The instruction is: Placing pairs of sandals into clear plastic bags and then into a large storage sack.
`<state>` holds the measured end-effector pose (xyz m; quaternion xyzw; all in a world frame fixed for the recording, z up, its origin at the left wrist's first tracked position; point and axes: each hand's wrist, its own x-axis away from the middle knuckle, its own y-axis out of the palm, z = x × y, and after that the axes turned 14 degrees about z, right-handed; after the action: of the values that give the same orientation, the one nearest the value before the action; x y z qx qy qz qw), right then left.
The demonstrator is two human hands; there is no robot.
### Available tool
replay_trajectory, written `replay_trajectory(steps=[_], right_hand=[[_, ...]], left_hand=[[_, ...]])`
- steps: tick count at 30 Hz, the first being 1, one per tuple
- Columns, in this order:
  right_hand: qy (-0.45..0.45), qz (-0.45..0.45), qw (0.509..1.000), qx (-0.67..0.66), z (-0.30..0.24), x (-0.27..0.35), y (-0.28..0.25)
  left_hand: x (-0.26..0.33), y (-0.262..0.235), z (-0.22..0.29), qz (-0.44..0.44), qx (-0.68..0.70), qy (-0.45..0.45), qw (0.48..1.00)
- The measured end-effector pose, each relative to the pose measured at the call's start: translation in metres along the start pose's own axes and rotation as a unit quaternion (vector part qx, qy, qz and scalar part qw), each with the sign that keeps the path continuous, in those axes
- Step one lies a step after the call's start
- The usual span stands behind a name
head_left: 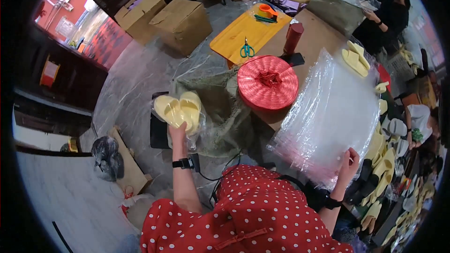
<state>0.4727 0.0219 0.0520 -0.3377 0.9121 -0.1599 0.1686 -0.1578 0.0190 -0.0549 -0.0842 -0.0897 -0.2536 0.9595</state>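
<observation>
In my left hand (177, 133) is a pair of pale yellow slippers (190, 107) inside a clear plastic bag. My fingers are closed on them near the heel end, over the left side of an open grey-green woven sack (206, 133). My right hand (347, 166) is at the near right edge of a stack of clear plastic bags (333, 107), its fingers curled together. Whether a bag is pinched between them cannot be made out. Unbagged yellow slippers (355, 61) lie by the stack's far corner.
A large roll of red plastic twine (267, 83) stands beyond the sack. Teal-handled scissors (246, 49) lie on a yellow board (234, 33). Cardboard boxes (182, 26) stand at the far left. Loose slippers (385, 168) crowd the right side. A person in black (389, 14) works at the far right.
</observation>
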Motion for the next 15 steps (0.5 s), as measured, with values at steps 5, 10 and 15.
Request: replay_trajectory(steps=[5, 10, 15], right_hand=[[0.017, 0.033, 0.999, 0.006, -0.006, 0.004, -0.011], [-0.154, 0.126, 0.975, 0.1, -0.026, 0.021, -0.033], [-0.089, 0.276, 0.949, 0.126, -0.014, 0.047, -0.067]], left_hand=[[-0.016, 0.049, -0.044, -0.058, -0.071, -0.134, 0.987], [-0.054, 0.087, -0.063, 0.081, -0.362, 0.121, 0.921], [0.06, 0.211, 0.031, -0.139, -0.132, 0.233, 0.953]])
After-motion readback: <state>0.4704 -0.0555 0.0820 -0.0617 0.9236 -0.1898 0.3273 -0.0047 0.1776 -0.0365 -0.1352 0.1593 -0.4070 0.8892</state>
